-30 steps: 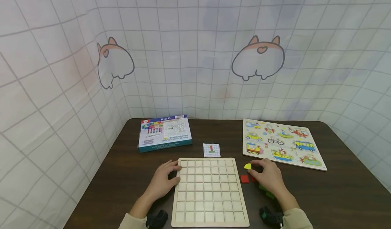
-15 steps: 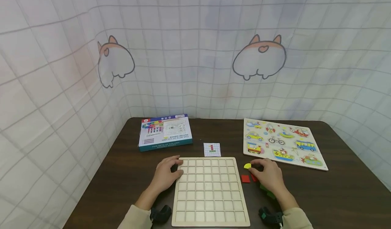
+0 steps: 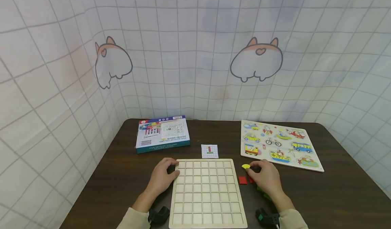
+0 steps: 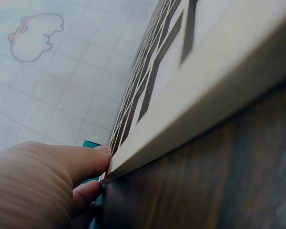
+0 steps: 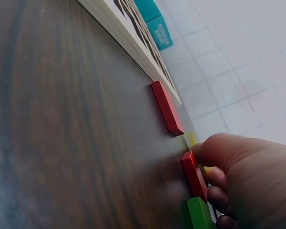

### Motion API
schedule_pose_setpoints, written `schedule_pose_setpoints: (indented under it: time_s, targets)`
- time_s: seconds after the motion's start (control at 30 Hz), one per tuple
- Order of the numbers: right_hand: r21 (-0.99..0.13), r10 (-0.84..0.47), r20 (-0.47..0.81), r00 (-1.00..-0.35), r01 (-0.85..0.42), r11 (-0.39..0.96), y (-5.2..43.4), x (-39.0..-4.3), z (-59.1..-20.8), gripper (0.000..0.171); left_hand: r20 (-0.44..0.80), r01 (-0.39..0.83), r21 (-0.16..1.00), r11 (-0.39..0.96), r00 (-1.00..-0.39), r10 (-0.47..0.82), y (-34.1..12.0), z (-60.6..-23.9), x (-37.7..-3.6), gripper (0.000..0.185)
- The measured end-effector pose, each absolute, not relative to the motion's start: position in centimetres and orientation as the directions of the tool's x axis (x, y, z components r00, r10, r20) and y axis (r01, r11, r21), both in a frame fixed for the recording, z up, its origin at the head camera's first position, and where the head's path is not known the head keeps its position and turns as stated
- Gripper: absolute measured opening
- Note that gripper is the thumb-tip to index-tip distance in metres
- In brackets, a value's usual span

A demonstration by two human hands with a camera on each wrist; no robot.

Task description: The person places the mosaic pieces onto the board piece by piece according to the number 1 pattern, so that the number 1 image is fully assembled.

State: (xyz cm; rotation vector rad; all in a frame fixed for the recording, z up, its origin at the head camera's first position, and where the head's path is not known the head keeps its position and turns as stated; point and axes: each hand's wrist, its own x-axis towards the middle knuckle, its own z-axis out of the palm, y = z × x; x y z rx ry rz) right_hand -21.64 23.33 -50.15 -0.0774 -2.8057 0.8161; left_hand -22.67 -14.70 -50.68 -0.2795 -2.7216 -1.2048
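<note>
left hand (image 3: 162,178) relaxed, fingertips against grid board (image 3: 207,191) left edge | right hand (image 3: 265,177) loosely curled over red tile (image 5: 194,175), grip unclear | yellow piece (image 3: 245,166) just beside

The head view looks down from above, far enough to see the whole table (image 3: 122,174). The left wrist view sits low and very close to the grid board (image 4: 190,95). The right wrist view is low too, and shares that board (image 5: 128,33) at its upper left.
</note>
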Motion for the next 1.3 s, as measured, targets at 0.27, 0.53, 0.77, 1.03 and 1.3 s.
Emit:
schedule_pose_setpoints:
  time_s: [0.27,0.53,0.77,1.03,1.3]
  targets:
    - [-0.609,0.14,0.267,-0.953,-0.055,0.791,22.9,-21.8,-50.1,0.024,0.24,0.297,0.677,0.673,-0.954,0.18,-14.9,-51.0,-22.6,0.028]
    - [-0.629,0.061,0.365,-0.929,-0.197,0.752,20.4,-22.1,-49.4,0.018,0.189,0.285,0.701,0.654,-0.958,0.216,-15.0,-50.8,-22.7,0.037]
    - [-0.635,-0.019,0.297,-0.955,-0.212,0.742,17.8,-21.9,-48.4,0.018,0.172,0.281,0.699,0.657,-0.959,0.226,-14.9,-50.7,-22.9,0.039]
    - [-0.664,-0.134,0.287,-0.948,-0.298,0.686,15.6,-20.5,-46.0,0.012,0.19,0.282,0.707,0.649,-0.959,0.21,-15.0,-50.9,-22.9,0.038]
    - [-0.644,-0.208,0.274,-0.939,-0.34,0.685,12.7,-20.6,-45.6,0.01,0.232,0.283,0.7,0.656,-0.959,0.165,-14.7,-51.1,-22.9,0.032]
